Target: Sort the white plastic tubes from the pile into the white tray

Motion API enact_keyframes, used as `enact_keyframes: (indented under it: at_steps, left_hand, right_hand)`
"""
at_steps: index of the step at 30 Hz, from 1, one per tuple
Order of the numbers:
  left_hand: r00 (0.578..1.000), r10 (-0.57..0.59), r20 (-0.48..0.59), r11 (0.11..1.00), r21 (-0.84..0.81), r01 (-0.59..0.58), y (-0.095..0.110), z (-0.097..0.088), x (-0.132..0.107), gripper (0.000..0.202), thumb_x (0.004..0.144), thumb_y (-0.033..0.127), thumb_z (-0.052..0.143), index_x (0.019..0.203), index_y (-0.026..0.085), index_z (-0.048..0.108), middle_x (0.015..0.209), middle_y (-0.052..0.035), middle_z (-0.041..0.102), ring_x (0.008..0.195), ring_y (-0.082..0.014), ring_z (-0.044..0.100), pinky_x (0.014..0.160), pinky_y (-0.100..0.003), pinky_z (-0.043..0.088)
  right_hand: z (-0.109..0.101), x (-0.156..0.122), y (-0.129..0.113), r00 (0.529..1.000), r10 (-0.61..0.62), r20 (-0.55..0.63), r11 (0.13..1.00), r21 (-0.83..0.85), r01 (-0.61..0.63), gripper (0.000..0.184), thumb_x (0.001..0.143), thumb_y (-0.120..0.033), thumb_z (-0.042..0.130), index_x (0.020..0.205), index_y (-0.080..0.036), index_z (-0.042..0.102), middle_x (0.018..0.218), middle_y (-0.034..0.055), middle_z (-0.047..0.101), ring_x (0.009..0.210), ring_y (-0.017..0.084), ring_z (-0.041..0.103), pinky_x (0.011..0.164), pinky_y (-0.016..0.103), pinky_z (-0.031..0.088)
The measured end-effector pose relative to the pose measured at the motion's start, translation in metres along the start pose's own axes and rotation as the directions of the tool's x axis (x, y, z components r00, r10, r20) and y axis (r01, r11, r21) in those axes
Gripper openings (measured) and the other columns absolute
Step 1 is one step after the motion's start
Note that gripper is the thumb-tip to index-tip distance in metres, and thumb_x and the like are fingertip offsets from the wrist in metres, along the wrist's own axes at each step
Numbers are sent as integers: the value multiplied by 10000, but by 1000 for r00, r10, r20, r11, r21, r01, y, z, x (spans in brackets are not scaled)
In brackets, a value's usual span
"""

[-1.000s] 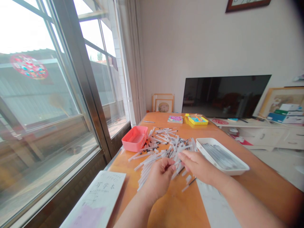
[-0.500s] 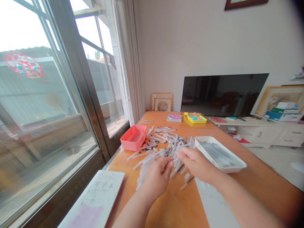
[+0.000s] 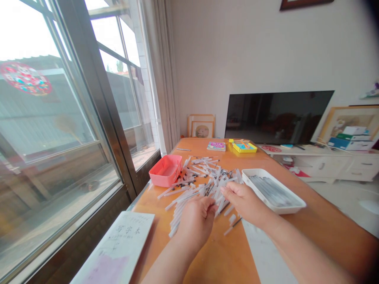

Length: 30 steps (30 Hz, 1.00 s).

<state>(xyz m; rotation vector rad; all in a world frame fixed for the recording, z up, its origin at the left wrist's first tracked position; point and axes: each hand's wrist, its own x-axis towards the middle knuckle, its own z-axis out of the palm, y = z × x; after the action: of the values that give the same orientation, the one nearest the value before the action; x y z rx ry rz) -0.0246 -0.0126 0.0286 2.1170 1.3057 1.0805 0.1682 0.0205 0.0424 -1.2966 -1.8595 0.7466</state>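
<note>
Both hands are over a spread of pen parts on a wooden table, their fingertips close together. My left hand (image 3: 197, 219) is closed in a pinch, thumb against the fingers; whatever sits in it is hidden. My right hand (image 3: 243, 200) also pinches, and I cannot make out anything between its fingers. Around them lie many translucent pen barrels (image 3: 179, 213), with black-tipped pieces (image 3: 189, 182) mixed in. A dark refill-like stick (image 3: 237, 222) lies just below the right hand. Right of that hand stands a white tray (image 3: 296, 207) holding a layer of greyish pens (image 3: 269, 189).
An empty pink basket (image 3: 156, 180) stands left of the pile. A notebook (image 3: 133, 244) lies at the near left, and a white sheet (image 3: 263, 252) under the right forearm. Farther back are a pen (image 3: 183, 149), a small book (image 3: 216, 146) and a yellow box (image 3: 251, 150).
The left hand has turned slightly, its fingers now curling downward more. My right hand stays nearly in place. The pile and containers have not moved, apart from a slight shift of view.
</note>
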Motion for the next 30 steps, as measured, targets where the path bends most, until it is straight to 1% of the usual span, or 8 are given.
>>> enact_keyframes:
  at_steps: [3, 6, 9, 14, 17, 24, 27, 30]
  left_hand:
    - [999, -34, -4, 999, -11, 34, -1, 0, 0, 210, 895, 224, 581, 685, 223, 591, 681, -6, 588, 664, -171, 491, 643, -292, 263]
    - [993, -120, -7, 989, -90, 119, -9, 3, 2, 221, 914, 293, 583, 708, 223, 617, 658, 16, 543, 646, -157, 451, 620, -278, 267]
    - [975, -215, -49, 951, -237, 198, -20, 7, 4, 236, 916, 381, 605, 753, 217, 648, 668, 21, 526, 653, -150, 432, 605, -268, 273]
    - [916, -398, -49, 787, -533, 313, -28, 7, 9, 328, 856, 513, 685, 867, 186, 707, 701, 8, 593, 631, -134, 453, 605, -257, 319]
    - [877, -478, -41, 674, -658, 337, -26, 4, 11, 417, 801, 566, 733, 901, 162, 721, 774, -26, 671, 645, -132, 506, 623, -254, 363]
    - [799, -601, 31, 446, -816, 367, -31, 1, 13, 457, 692, 520, 841, 936, 152, 721, 854, -67, 722, 670, -120, 571, 621, -230, 394]
    - [782, -620, 63, 352, -868, 349, -33, 0, 14, 442, 677, 475, 870, 934, 153, 710, 819, -52, 710, 653, -109, 571, 611, -219, 406]
    - [780, -623, 60, 309, -897, 316, -31, -2, 14, 390, 700, 425, 873, 909, 150, 693, 795, -39, 696, 607, -82, 540, 593, -203, 414]
  right_hand:
    - [2, 1, -2, 999, 32, -5, 999, 34, -32, 470, 973, -592, 467, 683, -229, 396, 605, -65, 356, 599, 129, 394, 560, 255, 309]
    - [-5, 2, -3, 995, 87, 57, 993, 74, -91, 499, 997, -622, 390, 715, -222, 487, 574, -53, 451, 584, 140, 466, 584, 259, 360]
    - [-21, 1, 3, 992, 85, 97, 995, -58, -80, 418, 996, -529, 442, 738, -214, 537, 609, -36, 531, 600, 142, 496, 580, 255, 354]
    - [-38, -5, 20, 956, 91, 280, 928, -372, 21, 95, 830, -210, 606, 740, -210, 639, 692, -18, 652, 660, 150, 561, 596, 248, 325]
    - [-32, -8, 23, 939, 128, 320, 868, -495, 50, 152, 752, -105, 589, 756, -225, 682, 766, -4, 710, 726, 167, 608, 617, 255, 320]
    - [-11, -8, 35, 939, 130, 319, 816, -572, 82, 179, 740, -129, 626, 834, -245, 725, 881, 21, 745, 821, 200, 648, 660, 272, 324]
    - [-8, -7, 42, 938, 128, 323, 828, -556, 79, 150, 752, -148, 634, 839, -235, 719, 870, 27, 732, 820, 199, 642, 672, 273, 333]
    - [-10, -6, 41, 936, 122, 329, 842, -533, 77, 104, 750, -149, 632, 793, -223, 691, 844, 20, 712, 783, 185, 623, 659, 269, 335]
